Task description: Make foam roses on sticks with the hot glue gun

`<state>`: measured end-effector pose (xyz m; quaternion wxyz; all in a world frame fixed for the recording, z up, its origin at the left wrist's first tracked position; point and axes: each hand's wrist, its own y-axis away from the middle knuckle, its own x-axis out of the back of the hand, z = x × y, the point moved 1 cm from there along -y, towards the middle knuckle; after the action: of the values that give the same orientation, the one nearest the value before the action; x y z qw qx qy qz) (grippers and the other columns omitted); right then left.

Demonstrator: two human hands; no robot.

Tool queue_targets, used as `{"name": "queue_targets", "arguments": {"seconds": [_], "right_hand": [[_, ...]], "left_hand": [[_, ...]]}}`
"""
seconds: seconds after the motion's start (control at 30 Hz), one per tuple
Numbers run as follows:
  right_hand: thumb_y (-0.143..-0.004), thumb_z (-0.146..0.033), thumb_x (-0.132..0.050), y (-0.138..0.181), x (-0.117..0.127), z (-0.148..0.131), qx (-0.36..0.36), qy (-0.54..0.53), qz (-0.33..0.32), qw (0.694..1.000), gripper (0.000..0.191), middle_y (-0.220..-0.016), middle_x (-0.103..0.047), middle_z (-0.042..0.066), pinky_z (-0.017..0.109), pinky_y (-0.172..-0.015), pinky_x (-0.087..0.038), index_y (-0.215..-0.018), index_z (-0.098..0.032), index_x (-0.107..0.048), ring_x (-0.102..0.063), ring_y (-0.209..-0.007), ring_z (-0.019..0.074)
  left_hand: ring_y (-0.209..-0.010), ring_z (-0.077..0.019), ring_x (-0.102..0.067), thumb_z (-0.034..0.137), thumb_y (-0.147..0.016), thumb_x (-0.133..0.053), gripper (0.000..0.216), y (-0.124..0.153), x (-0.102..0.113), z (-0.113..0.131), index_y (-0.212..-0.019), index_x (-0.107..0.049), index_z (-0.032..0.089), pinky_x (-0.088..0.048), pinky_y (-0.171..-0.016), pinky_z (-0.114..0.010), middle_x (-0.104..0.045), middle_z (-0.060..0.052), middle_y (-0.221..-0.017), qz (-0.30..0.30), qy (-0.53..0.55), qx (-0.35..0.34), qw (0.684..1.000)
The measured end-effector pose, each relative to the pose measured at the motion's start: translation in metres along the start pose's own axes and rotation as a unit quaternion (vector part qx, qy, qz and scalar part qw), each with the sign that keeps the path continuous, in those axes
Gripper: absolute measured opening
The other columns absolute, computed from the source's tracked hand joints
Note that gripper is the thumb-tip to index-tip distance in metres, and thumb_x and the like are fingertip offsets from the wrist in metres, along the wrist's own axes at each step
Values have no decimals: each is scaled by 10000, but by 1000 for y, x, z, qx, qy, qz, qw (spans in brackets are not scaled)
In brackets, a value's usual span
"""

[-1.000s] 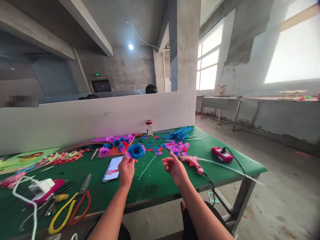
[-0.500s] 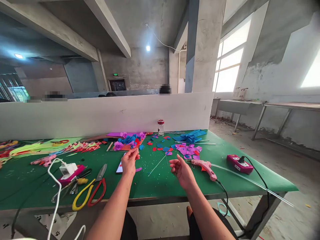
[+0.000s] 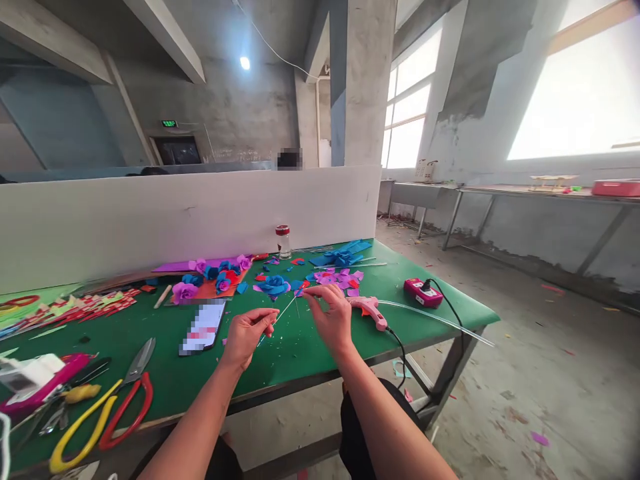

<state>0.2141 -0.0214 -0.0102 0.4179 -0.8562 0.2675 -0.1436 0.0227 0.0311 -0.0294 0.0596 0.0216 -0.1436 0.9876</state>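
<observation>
My left hand [image 3: 245,337] is closed in a pinch over the table, its fingertips beside a thin white stick [image 3: 286,309]. What sits between those fingertips is too small to make out. My right hand [image 3: 331,317] pinches at the stick's upper end, next to a small purple petal. The lower end of the stick slants down to the left, partly behind my left fingers. Just beyond lies a blue paper rose [image 3: 274,286] with purple pieces around it. Purple petals [image 3: 353,277] are scattered behind my right hand.
A pink glue gun [image 3: 374,313] lies to the right, near a maroon power box [image 3: 423,293]. On the left are a phone [image 3: 204,327] and large scissors [image 3: 135,373]. Finished paper roses [image 3: 185,292] and a red-lidded jar [image 3: 283,241] stand farther back, before a white partition [image 3: 225,207].
My view has turned to the right. My right hand has moved in from beside the stick to its upper end. My left hand has come closer to the stick, and the phone is uncovered.
</observation>
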Motion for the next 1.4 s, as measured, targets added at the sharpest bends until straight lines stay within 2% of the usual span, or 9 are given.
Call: {"name": "queue_targets", "arguments": {"seconds": [0.17,0.5,0.83,0.97,1.07,1.23,1.4], "right_hand": [[-906,-261,-678,1,1,0,75,51,-17,996,91,-863,-735,31,367,-818,-492,-887,-281,-764,-641,-843,203],[-897,-300,-710,3,3,3,129,129,-54,982,85,-885,-729,22,360,-845,-452,-956,-288,-771,-623,-854,194],[-950,-277,-625,4,0,1,155,157,-52,974,151,-829,-714,30,361,-853,-440,-875,-255,-754,-618,-817,189],[-947,-288,-623,2,3,3,95,110,-52,988,113,-895,-713,33,350,-865,-454,-950,-250,-730,-630,-882,191],[-938,-293,-630,0,8,6,59,71,-43,995,128,-911,-708,27,343,-859,-466,-1034,-249,-704,-632,-916,192],[-888,-292,-705,2,10,9,118,117,-53,985,42,-897,-709,29,373,-874,-446,-912,-258,-710,-625,-890,208],[-895,-289,-696,5,3,7,151,186,-60,969,58,-885,-699,27,384,-913,-425,-945,-278,-725,-602,-861,203]], "left_hand": [[-483,-132,-537,461,-646,-792,255,4,-11,-4,-725,-805,219,-443,-474,-250,-644,-26,-555,-28,-83,-40,995],[-476,-137,-555,424,-736,-705,183,6,-13,-6,-709,-794,266,-437,-490,-259,-643,-8,-600,-23,-189,-94,977],[-464,-138,-552,434,-730,-712,190,8,-15,-4,-687,-785,264,-446,-478,-252,-647,-9,-591,-29,-180,-102,978],[-458,-140,-553,466,-718,-727,215,7,-15,-4,-684,-787,262,-447,-468,-253,-647,-10,-578,-32,-179,-96,979],[-452,-141,-550,489,-686,-756,246,6,-15,-6,-684,-792,246,-444,-454,-252,-644,-18,-560,-28,-151,-65,986],[-467,-141,-552,486,-641,-795,277,5,-14,-8,-702,-799,217,-443,-443,-245,-644,-29,-558,-22,-102,-27,994],[-472,-144,-545,470,-647,-794,266,7,-15,-8,-736,-812,220,-438,-442,-241,-642,-28,-549,-26,-101,-28,994]]}}
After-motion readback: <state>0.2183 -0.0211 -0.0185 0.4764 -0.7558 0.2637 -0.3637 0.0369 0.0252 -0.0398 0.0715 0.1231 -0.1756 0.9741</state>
